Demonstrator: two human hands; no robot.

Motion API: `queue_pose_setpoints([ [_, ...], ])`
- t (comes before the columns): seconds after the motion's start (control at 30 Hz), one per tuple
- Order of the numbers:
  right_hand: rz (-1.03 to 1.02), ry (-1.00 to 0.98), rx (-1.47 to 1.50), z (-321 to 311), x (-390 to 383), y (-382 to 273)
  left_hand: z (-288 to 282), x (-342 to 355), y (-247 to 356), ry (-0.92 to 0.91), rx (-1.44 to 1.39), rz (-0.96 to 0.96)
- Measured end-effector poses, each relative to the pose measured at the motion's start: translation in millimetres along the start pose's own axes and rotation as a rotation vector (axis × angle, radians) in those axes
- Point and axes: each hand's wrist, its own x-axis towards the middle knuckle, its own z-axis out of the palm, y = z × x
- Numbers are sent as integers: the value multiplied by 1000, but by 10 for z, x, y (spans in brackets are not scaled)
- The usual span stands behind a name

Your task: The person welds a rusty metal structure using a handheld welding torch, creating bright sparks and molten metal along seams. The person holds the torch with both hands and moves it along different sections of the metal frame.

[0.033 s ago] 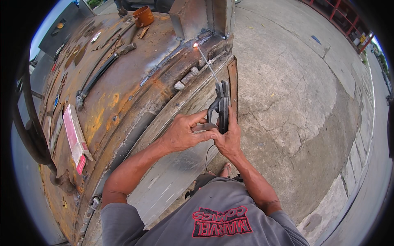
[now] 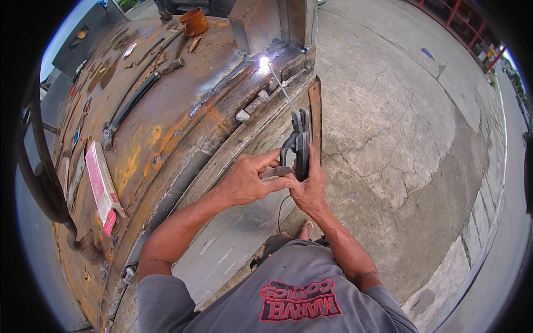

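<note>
My right hand (image 2: 308,187) is closed on a black welding electrode holder (image 2: 302,145), its fingers along the right side. My left hand (image 2: 244,178) grips the holder's left side, by its looped lever; a flat brownish strip (image 2: 275,172) shows between its thumb and fingers, partly hidden. From the holder's jaws a thin welding rod (image 2: 282,87) slants up and left. Its tip meets the rusty steel plate (image 2: 139,133) in a bright white arc (image 2: 264,65), just below an upright steel post (image 2: 258,28). Glare hides the exact contact.
A hammer (image 2: 133,102) lies on the plate, beside a pink and white carton (image 2: 100,180). An orange-brown can (image 2: 194,22) stands farther back. A large bolt (image 2: 252,106) sits along the plate's edge. Cracked concrete (image 2: 388,122) spreads to the right.
The small orange glow at the rod's tip has flared into a bright white-violet arc that lights the nearby steel. Both hands and the holder have stayed in place.
</note>
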Motion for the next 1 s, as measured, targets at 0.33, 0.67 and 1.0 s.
queue_pose_setpoints([
  [0.33,11,8,63,2,87,-27,110,78,-274,135,38,196],
  [0.67,-43,2,45,-3,49,13,42,64,-145,64,-33,109],
  [1.0,-18,-17,20,1,23,41,-3,45,-55,24,16,51],
])
